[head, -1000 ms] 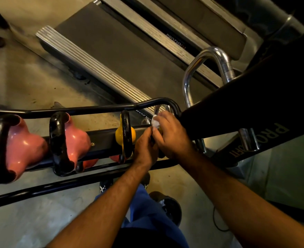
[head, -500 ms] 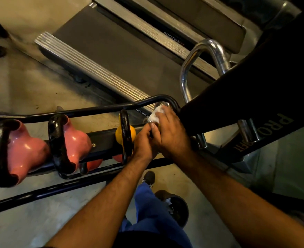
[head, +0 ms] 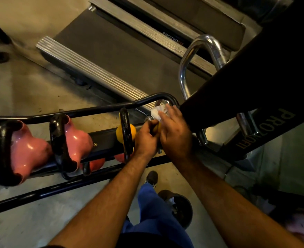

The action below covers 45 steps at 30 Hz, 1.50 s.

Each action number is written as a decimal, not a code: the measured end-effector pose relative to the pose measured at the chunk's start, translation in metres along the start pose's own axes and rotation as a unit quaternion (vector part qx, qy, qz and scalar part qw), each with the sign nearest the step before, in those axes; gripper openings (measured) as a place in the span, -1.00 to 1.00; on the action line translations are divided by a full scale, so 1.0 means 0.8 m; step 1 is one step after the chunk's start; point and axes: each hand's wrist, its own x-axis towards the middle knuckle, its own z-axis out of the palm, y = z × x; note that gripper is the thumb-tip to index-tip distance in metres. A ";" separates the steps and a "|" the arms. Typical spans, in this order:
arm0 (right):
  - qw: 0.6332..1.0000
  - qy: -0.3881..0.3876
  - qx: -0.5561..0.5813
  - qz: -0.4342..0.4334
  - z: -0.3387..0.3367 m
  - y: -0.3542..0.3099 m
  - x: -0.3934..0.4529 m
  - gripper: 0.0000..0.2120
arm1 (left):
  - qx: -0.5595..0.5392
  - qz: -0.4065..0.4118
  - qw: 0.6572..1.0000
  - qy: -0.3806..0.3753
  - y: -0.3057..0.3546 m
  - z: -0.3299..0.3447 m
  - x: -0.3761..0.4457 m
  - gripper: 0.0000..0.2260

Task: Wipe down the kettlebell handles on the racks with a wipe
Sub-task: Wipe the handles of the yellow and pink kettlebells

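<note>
A black rack (head: 97,110) carries kettlebells in a row. Two pink kettlebells (head: 28,153) (head: 77,140) with black handles sit at the left, and a yellow kettlebell (head: 119,134) with a black handle (head: 125,126) stands beside my hands. At the rack's right end, my right hand (head: 175,135) presses a white wipe (head: 155,112) against a chrome handle (head: 159,102). My left hand (head: 145,138) grips the yellow kettlebell under that handle; my hands hide most of it.
A black padded bench (head: 255,83) with a chrome loop (head: 201,45) crowds the rack's right end. Treadmill decks (head: 111,56) lie beyond the rack. My blue-trousered leg and shoes (head: 152,178) stand on the concrete floor below. A lower rack rail (head: 40,192) runs across.
My right hand has slid the wipe up along the chrome handle toward its top. The left hand keeps its grip below. The view has shifted slightly.
</note>
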 end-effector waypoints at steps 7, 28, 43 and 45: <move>0.999 0.016 0.036 -0.005 -0.007 0.001 -0.007 -0.63 | 0.017 0.004 1.000 0.000 -0.005 -0.001 0.001 -0.73; 0.975 -0.069 -0.047 -0.207 -0.022 0.045 -0.051 -0.65 | 0.001 0.003 1.000 0.026 -0.004 0.003 0.000 -0.90; 0.946 -0.046 -0.133 -0.292 -0.024 0.071 -0.040 -0.63 | 0.064 0.025 0.996 0.050 -0.012 0.004 0.013 -0.91; 0.956 -0.037 -0.117 -0.267 -0.018 0.065 -0.052 -0.63 | 0.068 0.010 0.996 0.056 -0.012 0.003 0.013 -0.90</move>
